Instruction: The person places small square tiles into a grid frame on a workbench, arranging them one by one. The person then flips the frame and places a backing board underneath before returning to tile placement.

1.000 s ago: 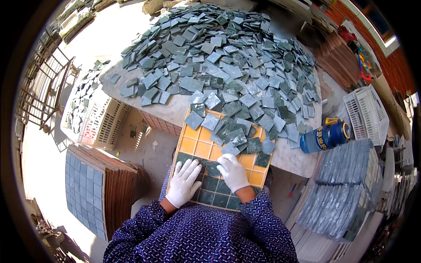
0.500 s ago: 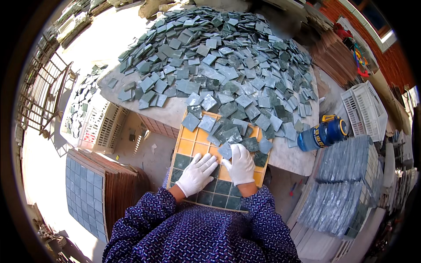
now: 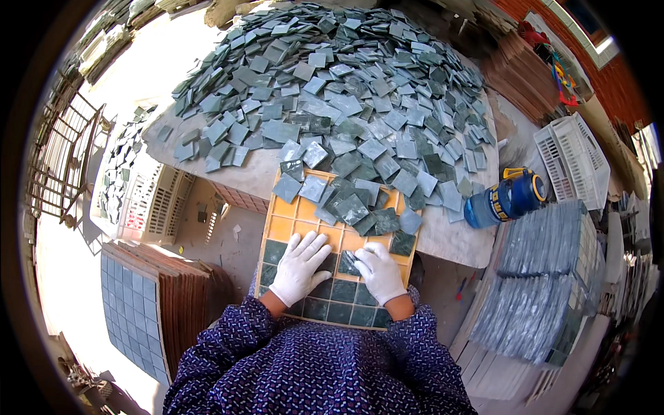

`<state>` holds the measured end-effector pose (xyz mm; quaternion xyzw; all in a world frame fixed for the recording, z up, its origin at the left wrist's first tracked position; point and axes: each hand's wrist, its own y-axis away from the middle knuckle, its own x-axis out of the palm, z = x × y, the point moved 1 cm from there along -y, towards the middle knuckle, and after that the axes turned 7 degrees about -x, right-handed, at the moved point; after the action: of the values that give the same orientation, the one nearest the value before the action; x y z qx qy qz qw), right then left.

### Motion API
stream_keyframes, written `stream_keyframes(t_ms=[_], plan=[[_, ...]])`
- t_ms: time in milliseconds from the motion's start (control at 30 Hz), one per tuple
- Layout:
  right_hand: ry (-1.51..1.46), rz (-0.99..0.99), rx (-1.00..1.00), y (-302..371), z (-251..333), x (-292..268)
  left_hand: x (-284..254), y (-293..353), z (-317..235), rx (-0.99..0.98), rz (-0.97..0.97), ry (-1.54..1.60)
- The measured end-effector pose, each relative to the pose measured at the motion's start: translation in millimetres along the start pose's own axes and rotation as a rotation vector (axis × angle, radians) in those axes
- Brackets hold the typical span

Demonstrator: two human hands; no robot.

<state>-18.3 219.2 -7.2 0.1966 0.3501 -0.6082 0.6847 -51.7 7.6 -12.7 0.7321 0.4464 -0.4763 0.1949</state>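
A shallow wooden-edged tray (image 3: pixel 283 209) with orange square cells lies in front of me, its near rows filled with dark green stone tiles (image 3: pixel 340 291). Loose tiles (image 3: pixel 351 209) overlap its far part. My left hand (image 3: pixel 299 268), in a white glove, rests with fingers stretched over the tray's left middle cells. On the right, my gloved right hand (image 3: pixel 380 273) pinches a small square tile (image 3: pixel 349 263) between thumb and fingers, at a cell in the middle row. Part of that tile is hidden by the fingers.
A big heap of tiles (image 3: pixel 325 86) covers the table (image 3: pixel 460 242) beyond the tray. A blue water bottle (image 3: pixel 503 200) stands at its right edge. Stacked tile sheets (image 3: pixel 536 297) are at right; stacked boards (image 3: pixel 183 304) and a white crate (image 3: pixel 158 206) are at left.
My right hand has come nearer to me, from the loose tiles to a middle-row cell, with a tile in its fingers. My left hand has shifted slightly left. The view has shifted a little.
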Motion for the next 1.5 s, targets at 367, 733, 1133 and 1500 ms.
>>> stream_keyframes(t_ms=[367, 733, 1133, 1500], plan=[[0.363, -0.182, -0.094, -28.7, -7.0, -29.8, -14.4, -66.9, -22.6, 0.103, -0.120, -0.149], [0.364, -0.079, -0.045, -35.1, -38.0, -57.9, -17.0, -113.0, -5.8, 0.157, -0.092, -0.181], [-0.775, -0.382, 0.550, -24.3, -59.7, -72.0, -0.1, -82.2, -2.2, -0.315, -0.207, 0.549], [0.250, 0.056, 0.057, 15.5, -53.6, -73.5, 24.8, -64.8, -44.9, -0.111, 0.170, 0.560]])
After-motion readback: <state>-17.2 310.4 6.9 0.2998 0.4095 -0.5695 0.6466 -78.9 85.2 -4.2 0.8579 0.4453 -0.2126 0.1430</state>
